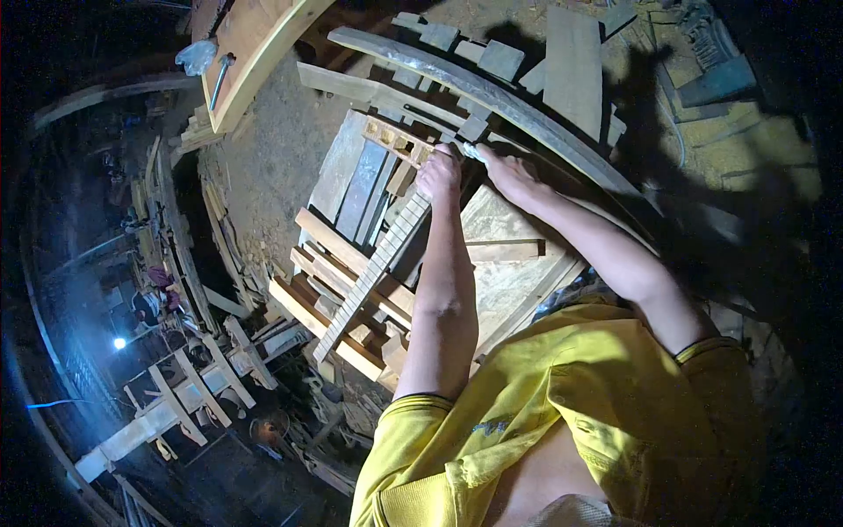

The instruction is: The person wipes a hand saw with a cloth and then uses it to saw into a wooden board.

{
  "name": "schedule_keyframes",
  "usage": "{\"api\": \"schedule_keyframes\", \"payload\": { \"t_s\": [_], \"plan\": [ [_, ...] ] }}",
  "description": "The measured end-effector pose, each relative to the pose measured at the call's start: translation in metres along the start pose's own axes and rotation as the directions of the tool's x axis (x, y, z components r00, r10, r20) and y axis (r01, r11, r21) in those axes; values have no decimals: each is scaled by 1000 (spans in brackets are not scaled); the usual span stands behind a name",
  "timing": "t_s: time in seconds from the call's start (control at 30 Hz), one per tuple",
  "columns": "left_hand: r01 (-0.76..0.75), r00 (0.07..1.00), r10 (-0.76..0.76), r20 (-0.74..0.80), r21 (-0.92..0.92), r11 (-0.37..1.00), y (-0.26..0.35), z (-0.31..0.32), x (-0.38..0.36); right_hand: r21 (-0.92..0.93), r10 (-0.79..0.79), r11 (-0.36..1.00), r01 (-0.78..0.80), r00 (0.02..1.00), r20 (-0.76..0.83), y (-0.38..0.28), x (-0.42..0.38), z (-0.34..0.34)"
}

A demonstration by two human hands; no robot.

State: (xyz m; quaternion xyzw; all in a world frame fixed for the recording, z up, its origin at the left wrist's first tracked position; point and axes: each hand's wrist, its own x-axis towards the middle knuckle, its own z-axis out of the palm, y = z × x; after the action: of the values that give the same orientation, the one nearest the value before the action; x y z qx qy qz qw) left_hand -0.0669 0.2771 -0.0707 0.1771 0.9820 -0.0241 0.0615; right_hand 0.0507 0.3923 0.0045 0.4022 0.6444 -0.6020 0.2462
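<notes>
My left hand (437, 174) is closed at the upper end of a long wooden strip (378, 268) crossed by evenly spaced dark lines. The strip slants down to the left over several wooden boards (327, 241). Just beyond that hand lies a light wooden piece with notches (393, 139). To its right, my right hand (514, 178) has its fingers closed around a small pale object (472, 151), too small to name. A small dark block (473, 129) sits just past those fingertips. Under my right forearm is a broad pale board (500, 224).
A long curved beam (492, 85) arcs across the far side, with wood offcuts (502, 60) behind it. At upper left, a wooden surface (255, 53) carries a hammer-like tool (221, 81) and a plastic bag (196, 58). More timber and a bright lamp (119, 343) are at left.
</notes>
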Motion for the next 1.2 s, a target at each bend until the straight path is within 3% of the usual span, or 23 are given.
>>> {"api": "schedule_keyframes", "payload": {
  "t_s": [0.03, 0.13, 0.17, 0.27, 0.3, 0.33, 0.4, 0.47, 0.53, 0.67, 0.7, 0.77, 0.8, 0.87, 0.93, 1.0, 1.03, 1.1, 1.2],
  "plan": [
    [22, 997, -22, 73, -7, 1000, 3, -10, 0, 18, -23, 1000, 25, 992, -122, 1, 7, 7],
    [-40, 997, 37, 71, 43, 998, 6, -19, -7, -99, -143, 986, 136, 988, -65, 44, 11, 3],
    [-57, 990, 48, 130, 63, 996, 4, -16, -4, -63, 81, 995, -77, 994, 71, 45, -9, -17],
    [-31, 994, 27, 109, 41, 999, 5, -24, -7, -151, -42, 987, 52, 997, 68, 43, -54, -33],
    [-38, 991, 29, 130, 65, 997, 6, -25, -6, -163, -14, 987, 4, 998, -58, 48, -44, -23],
    [-39, 991, 31, 128, 62, 997, 7, -26, -5, -164, -15, 986, 5, 998, -61, 50, -21, -14],
    [-49, 992, 36, 122, 105, 993, 11, -30, -8, -109, -118, 985, 132, 985, 123, 47, 23, -5],
    [-33, 991, 23, 128, 74, 997, 13, -34, -7, 0, -22, 1000, 23, 995, -93, -4, -6, 4],
    [48, 991, -49, 121, 15, 999, 12, -31, -6, 1, -4, 1000, 4, 999, -46, -6, -4, 3],
    [-49, 995, 47, 89, 25, 998, 8, -27, -8, -172, -65, 983, 65, 998, 3, 45, -18, -17],
    [-5, 997, 4, 73, 21, 1000, 11, -29, -9, -232, -109, 966, 115, 993, 38, 64, -20, -21],
    [-38, 997, 35, 74, 39, 999, 6, -27, -9, -450, -142, 865, 222, 968, 205, 58, -37, -31],
    [-88, 994, 84, 70, 56, 995, 6, -27, -10, -450, -140, 865, 221, 968, 208, 49, -34, -27],
    [-80, 997, 80, 2, 28, 996, 7, -21, -11, -70, 38, 997, -25, 980, 198, 24, -22, -26],
    [52, 996, -51, 77, -10, 999, 13, -26, -7, -29, -29, 999, 34, 984, 175, -3, -13, -14],
    [110, 988, -108, 112, -11, 994, 11, -30, -4, -9, -93, 996, 93, 990, -104, -9, -5, 7],
    [87, 991, -85, 106, -9, 996, 10, -29, -4, -2, -90, 996, 90, 990, -106, -5, -7, 4],
    [66, 993, -64, 103, -18, 998, 12, -25, -4, -115, -45, 992, 55, 995, 90, 9, -17, -18],
    [-16, 991, 5, 134, 83, 996, 8, -24, -5, -129, 10, 991, 14, 983, 181, 41, -47, -39]
  ]
}}
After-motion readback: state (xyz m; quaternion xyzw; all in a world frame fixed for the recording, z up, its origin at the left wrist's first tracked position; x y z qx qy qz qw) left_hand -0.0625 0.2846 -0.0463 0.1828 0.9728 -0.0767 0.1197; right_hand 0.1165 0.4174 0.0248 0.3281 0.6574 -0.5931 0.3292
